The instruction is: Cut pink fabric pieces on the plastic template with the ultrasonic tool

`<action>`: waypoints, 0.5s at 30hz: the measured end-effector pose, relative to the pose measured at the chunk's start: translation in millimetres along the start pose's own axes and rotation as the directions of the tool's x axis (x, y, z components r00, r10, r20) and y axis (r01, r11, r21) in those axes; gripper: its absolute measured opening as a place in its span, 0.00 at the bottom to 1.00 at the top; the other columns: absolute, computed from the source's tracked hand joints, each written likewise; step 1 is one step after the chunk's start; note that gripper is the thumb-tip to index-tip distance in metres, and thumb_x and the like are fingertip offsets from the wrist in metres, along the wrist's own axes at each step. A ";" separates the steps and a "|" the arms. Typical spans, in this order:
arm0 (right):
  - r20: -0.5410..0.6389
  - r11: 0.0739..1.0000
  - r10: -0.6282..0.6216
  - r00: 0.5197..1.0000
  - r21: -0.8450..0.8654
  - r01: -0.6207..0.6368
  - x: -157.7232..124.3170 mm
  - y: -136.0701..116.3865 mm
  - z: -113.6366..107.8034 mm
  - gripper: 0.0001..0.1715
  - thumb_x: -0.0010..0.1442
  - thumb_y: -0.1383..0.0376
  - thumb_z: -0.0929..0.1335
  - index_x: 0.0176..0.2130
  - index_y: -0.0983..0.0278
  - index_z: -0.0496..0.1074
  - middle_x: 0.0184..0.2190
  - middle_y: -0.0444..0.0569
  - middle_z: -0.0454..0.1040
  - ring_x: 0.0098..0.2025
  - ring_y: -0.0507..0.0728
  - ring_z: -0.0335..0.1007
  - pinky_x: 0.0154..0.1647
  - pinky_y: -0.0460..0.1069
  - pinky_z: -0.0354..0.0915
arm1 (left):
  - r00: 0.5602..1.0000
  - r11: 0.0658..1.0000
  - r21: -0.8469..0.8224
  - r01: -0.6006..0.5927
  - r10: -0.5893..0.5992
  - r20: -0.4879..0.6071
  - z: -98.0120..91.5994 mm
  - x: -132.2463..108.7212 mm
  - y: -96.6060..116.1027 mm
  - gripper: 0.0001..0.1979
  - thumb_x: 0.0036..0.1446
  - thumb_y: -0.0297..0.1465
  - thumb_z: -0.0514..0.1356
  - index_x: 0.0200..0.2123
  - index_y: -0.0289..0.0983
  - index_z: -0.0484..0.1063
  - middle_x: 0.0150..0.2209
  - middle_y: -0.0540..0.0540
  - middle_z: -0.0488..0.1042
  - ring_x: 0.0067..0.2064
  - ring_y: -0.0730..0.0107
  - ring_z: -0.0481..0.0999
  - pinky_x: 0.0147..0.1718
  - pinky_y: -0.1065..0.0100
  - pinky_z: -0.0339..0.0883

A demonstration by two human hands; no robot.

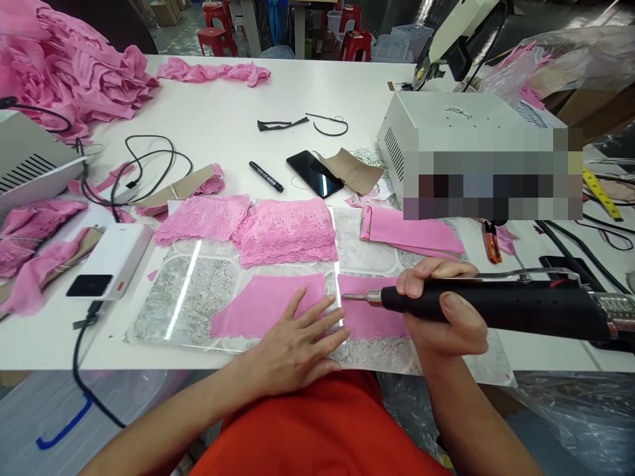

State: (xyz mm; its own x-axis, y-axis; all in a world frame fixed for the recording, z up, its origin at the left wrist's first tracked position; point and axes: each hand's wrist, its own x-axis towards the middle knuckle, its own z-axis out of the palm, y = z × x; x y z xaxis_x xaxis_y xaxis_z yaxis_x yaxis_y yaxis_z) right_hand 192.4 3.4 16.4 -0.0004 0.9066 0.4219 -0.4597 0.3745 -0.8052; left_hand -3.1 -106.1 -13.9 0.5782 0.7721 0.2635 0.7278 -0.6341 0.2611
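Note:
My left hand [297, 344] lies flat with its fingers spread over a pink fabric piece [262, 304], its fingertips reaching the white line at the piece's right edge. My right hand [446, 311] is wrapped round a black handheld power tool [516, 307] with a narrow metal tip. The tip points left, over the left end of a second pink fabric piece [372, 317], close to my left fingertips. Whether it touches the fabric I cannot tell. Behind these lie pink lace pieces [290, 228] in a stack and a folded pink stack [411, 231].
A grey marbled board [193, 297] lies under the fabric. Behind it are a marker [266, 176], a phone [315, 173] and a grey machine box [397, 142]. To the left, a power bank [116, 258] trails a cable. Orange snips [491, 243] lie right, and pink fabric [74, 66] is heaped far left.

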 end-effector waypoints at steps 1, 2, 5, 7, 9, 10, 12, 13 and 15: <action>0.005 1.000 0.001 1.000 -0.006 -0.001 0.0 0.1 -0.2 0.08 0.48 0.64 0.68 0.33 0.62 0.71 0.28 0.44 0.69 0.21 0.50 0.63 0.22 0.49 0.65 | 1.000 1.000 -0.004 -0.001 0.001 0.000 0.4 0.1 -0.2 0.20 0.66 0.39 0.55 0.57 0.38 0.66 0.60 0.41 0.68 0.67 0.54 0.57 0.66 0.42 0.37; 0.011 1.000 0.001 1.000 -0.012 -0.001 0.0 0.4 -0.4 0.08 0.48 0.64 0.68 0.33 0.62 0.71 0.29 0.44 0.69 0.22 0.50 0.63 0.23 0.49 0.66 | 1.000 1.000 -0.006 -0.004 0.004 -0.002 0.8 0.2 -0.4 0.20 0.66 0.39 0.55 0.57 0.38 0.66 0.60 0.41 0.68 0.67 0.54 0.57 0.66 0.42 0.36; 0.033 1.000 -0.008 0.999 -0.019 0.009 0.6 1.6 -0.6 0.06 0.50 0.65 0.68 0.32 0.62 0.71 0.29 0.44 0.70 0.22 0.50 0.64 0.23 0.49 0.66 | 1.000 1.000 -0.002 -0.013 0.013 -0.012 2.0 0.4 -0.8 0.19 0.66 0.39 0.54 0.57 0.38 0.66 0.60 0.41 0.68 0.67 0.54 0.58 0.67 0.42 0.34; 0.039 1.000 -0.016 0.999 -0.012 0.017 1.5 1.6 -0.6 0.06 0.50 0.65 0.69 0.32 0.62 0.71 0.29 0.44 0.70 0.22 0.49 0.64 0.24 0.49 0.66 | 1.000 1.000 0.014 -0.017 0.017 -0.021 2.2 0.3 -0.6 0.19 0.67 0.39 0.53 0.57 0.38 0.66 0.60 0.42 0.68 0.67 0.55 0.58 0.67 0.43 0.32; 0.029 1.000 -0.011 1.000 0.006 0.011 2.2 -0.6 -1.2 0.07 0.50 0.64 0.69 0.33 0.62 0.71 0.29 0.44 0.70 0.22 0.49 0.64 0.24 0.49 0.66 | 0.999 0.999 0.034 -0.031 0.032 -0.027 1.3 -0.2 0.4 0.19 0.67 0.39 0.53 0.57 0.37 0.66 0.60 0.43 0.69 0.67 0.55 0.58 0.67 0.44 0.31; 0.022 1.000 0.000 1.000 0.015 0.000 2.2 -2.5 -1.9 0.08 0.49 0.63 0.70 0.33 0.62 0.71 0.28 0.44 0.70 0.21 0.49 0.63 0.23 0.49 0.66 | 0.999 0.998 0.042 -0.041 0.042 -0.025 0.6 -0.6 1.1 0.20 0.67 0.39 0.53 0.57 0.37 0.66 0.60 0.43 0.69 0.67 0.55 0.58 0.67 0.44 0.31; 0.018 0.999 0.029 0.999 0.030 -0.029 1.3 -7.5 -3.9 0.09 0.48 0.62 0.71 0.32 0.62 0.71 0.27 0.44 0.69 0.21 0.49 0.63 0.22 0.49 0.65 | 0.998 0.997 0.044 -0.061 0.062 -0.012 -1.1 -1.7 2.8 0.19 0.67 0.40 0.53 0.56 0.37 0.67 0.60 0.43 0.68 0.67 0.56 0.58 0.68 0.45 0.31; 0.024 0.998 0.041 0.999 0.036 -0.042 0.3 -10.1 -5.0 0.10 0.48 0.61 0.71 0.32 0.62 0.71 0.27 0.44 0.69 0.20 0.49 0.62 0.22 0.49 0.65 | 0.998 0.997 0.039 -0.068 0.068 -0.004 -1.8 -2.2 3.6 0.19 0.67 0.40 0.54 0.56 0.38 0.67 0.60 0.43 0.68 0.67 0.56 0.57 0.68 0.46 0.32; 0.051 0.997 0.057 0.997 0.045 -0.059 -2.7 -14.5 -7.2 0.10 0.48 0.62 0.71 0.32 0.63 0.71 0.27 0.44 0.69 0.20 0.49 0.62 0.21 0.49 0.64 | 0.998 0.997 0.026 -0.070 0.070 0.007 -2.7 -3.1 5.0 0.19 0.67 0.40 0.54 0.55 0.38 0.68 0.61 0.44 0.68 0.67 0.57 0.57 0.68 0.46 0.33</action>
State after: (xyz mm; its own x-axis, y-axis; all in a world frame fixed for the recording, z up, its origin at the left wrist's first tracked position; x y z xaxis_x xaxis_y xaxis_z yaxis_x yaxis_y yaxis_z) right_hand 205.5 -3.1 23.9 -0.0713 0.9154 0.3962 -0.4986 0.3113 -0.8090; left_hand -2.2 -111.8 -10.9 0.6303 0.7260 0.2750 0.6948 -0.6856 0.2173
